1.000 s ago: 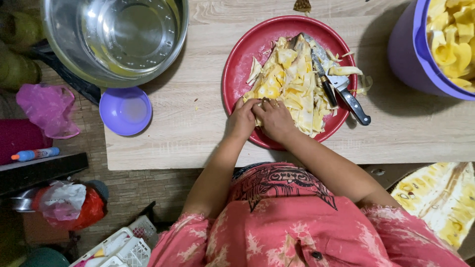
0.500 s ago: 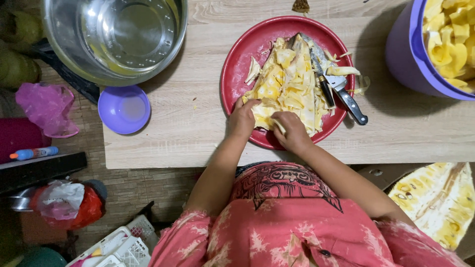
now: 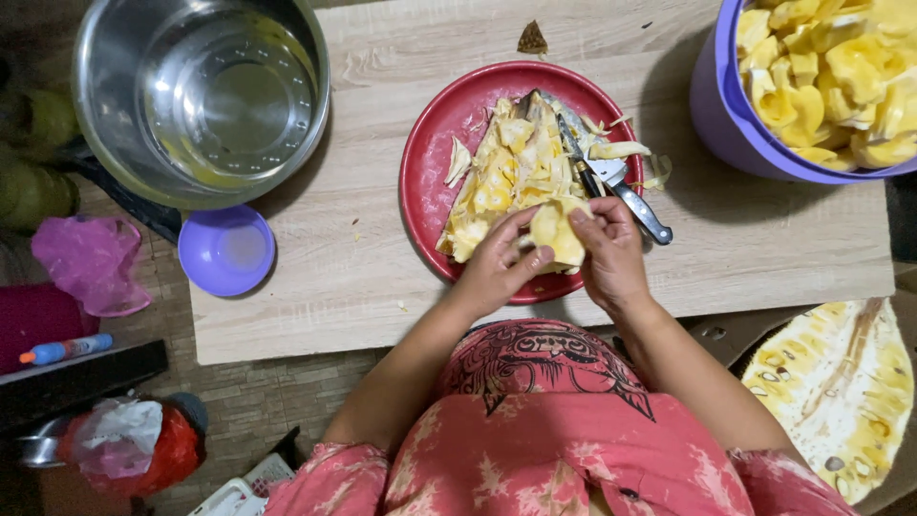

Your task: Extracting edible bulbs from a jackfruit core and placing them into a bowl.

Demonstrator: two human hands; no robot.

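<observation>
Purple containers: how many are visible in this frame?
2. A small purple bowl sits at the board's left edge, just below the steel pot. A large purple tub of yellow fruit pieces stands at upper right, partly cut off by the frame.

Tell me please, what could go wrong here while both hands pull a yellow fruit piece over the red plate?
1. The black-handled knife lies on the round red plate right beside the right hand; fingers could brush its blade.
2. The yellow jackfruit pod, held with the left hand, may slip.
3. The plate reaches the wooden table edge and might tip.
</observation>
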